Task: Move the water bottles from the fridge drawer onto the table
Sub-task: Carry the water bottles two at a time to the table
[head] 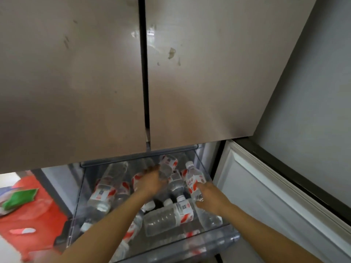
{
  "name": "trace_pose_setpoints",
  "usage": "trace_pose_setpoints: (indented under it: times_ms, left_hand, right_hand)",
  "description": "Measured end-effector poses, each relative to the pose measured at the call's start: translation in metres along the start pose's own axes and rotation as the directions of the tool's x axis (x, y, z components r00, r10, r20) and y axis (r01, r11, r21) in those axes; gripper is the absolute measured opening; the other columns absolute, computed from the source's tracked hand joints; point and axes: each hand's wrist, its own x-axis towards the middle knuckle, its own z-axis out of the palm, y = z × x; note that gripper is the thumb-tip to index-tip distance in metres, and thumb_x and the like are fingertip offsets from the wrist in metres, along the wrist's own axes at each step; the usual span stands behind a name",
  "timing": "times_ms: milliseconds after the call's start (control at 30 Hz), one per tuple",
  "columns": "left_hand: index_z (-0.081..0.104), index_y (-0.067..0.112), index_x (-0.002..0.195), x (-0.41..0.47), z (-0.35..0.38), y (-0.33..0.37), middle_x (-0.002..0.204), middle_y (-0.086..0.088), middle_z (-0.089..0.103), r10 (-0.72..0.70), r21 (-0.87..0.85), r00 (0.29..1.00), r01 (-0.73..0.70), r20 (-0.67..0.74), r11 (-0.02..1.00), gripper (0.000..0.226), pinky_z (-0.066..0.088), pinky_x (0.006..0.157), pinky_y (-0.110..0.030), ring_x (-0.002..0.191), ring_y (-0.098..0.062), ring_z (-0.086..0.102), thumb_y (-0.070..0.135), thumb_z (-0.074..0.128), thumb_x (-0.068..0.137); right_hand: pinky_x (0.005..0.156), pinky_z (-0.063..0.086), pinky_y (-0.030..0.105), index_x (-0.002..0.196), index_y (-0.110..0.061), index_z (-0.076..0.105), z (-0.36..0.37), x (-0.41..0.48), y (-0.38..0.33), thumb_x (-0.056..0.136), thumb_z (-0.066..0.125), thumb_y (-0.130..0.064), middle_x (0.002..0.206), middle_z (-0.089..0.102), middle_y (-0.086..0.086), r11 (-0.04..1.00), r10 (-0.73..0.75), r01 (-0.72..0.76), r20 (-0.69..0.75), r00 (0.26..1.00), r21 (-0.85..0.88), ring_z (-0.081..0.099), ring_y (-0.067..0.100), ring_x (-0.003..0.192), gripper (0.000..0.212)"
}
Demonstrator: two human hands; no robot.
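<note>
A clear plastic fridge drawer (216, 242) stands pulled out below the two closed fridge doors. Several clear water bottles with red and white labels lie piled in it. My left hand (151, 182) reaches to the back of the drawer and grips one bottle (168, 166), which is tilted up above the pile. My right hand (209, 196) holds another bottle (193, 182) near the drawer's right side, cap pointing away. A further bottle (167, 218) lies on its side between my forearms.
The grey-brown fridge doors (199, 82) hang close above the drawer. An open lower fridge door (275, 196) stands at the right. A red surface (30, 215) with a green item (20, 198) lies at the lower left. A grey wall is at the right.
</note>
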Motion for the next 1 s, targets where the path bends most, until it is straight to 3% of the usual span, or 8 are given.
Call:
trace_pose_setpoints:
  times_ms: [233,367,533,733,867,1000]
  left_hand:
    - [0.007,0.02,0.145,0.042,0.03,0.0,0.138,-0.021,0.038,-0.151,0.016,0.989,0.151,-0.004,0.988,0.078,0.046,0.091,-0.044,0.106,-0.032,0.055,0.039,0.054,0.085]
    - [0.0,0.013,0.148,0.041,0.04,0.004,0.124,-0.022,0.052,-0.122,0.136,0.991,0.128,-0.055,0.982,0.073,0.047,0.072,-0.034,0.096,-0.031,0.059,0.027,0.046,0.093]
    - [0.027,0.006,0.137,0.019,0.019,0.004,0.115,-0.018,0.061,-0.058,0.133,0.998,0.057,0.001,0.989,0.053,0.05,0.081,-0.038,0.099,-0.033,0.061,0.03,0.045,0.094]
    - [0.032,0.02,0.138,-0.045,-0.041,-0.008,0.13,-0.007,0.054,0.009,0.236,0.993,-0.036,0.117,0.971,0.065,0.045,0.091,-0.032,0.113,-0.025,0.056,0.034,0.063,0.083]
    - [0.035,0.024,0.138,-0.08,-0.076,0.002,0.127,-0.003,0.059,0.045,0.361,0.99,-0.093,0.137,0.928,0.071,0.045,0.088,-0.028,0.112,-0.023,0.057,0.033,0.07,0.077]
    - [0.056,0.013,0.12,-0.098,-0.093,0.016,0.117,-0.007,0.063,0.008,0.386,0.996,-0.042,0.09,0.922,0.053,0.05,0.083,-0.031,0.101,-0.024,0.06,0.032,0.074,0.074]
  right_hand:
    - [0.105,0.038,0.037,0.138,-0.016,0.029,0.019,0.012,-0.001,0.086,0.059,-0.032,0.14,0.038,0.015,0.998,0.059,-0.061,-0.068,0.996,-0.035,0.039,0.031,0.125,0.062]
    - [0.106,0.032,0.04,0.141,-0.013,0.022,0.028,0.015,0.0,0.086,0.059,-0.035,0.142,0.033,0.019,0.99,0.074,-0.082,-0.074,0.995,-0.111,0.035,0.035,0.126,0.07]
    - [0.104,0.032,0.04,0.142,-0.013,0.02,0.024,0.019,0.001,0.086,0.059,-0.04,0.14,0.036,0.021,0.979,0.033,-0.046,-0.068,0.997,-0.198,0.036,0.035,0.125,0.074]
    - [0.101,0.036,0.04,0.142,-0.014,0.02,0.017,0.024,0.0,0.088,0.056,-0.036,0.138,0.039,0.022,0.947,-0.049,0.025,-0.068,0.997,-0.32,0.041,0.036,0.123,0.068]
    - [0.096,0.039,0.038,0.14,-0.013,0.021,0.018,0.025,0.001,0.091,0.05,-0.036,0.135,0.041,0.024,0.941,-0.091,0.064,-0.067,0.994,-0.331,0.044,0.036,0.119,0.062]
    - [0.093,0.041,0.038,0.138,-0.011,0.026,0.017,0.024,-0.002,0.091,0.051,-0.031,0.129,0.046,0.024,0.955,-0.079,0.054,-0.072,0.994,-0.292,0.048,0.036,0.114,0.056]
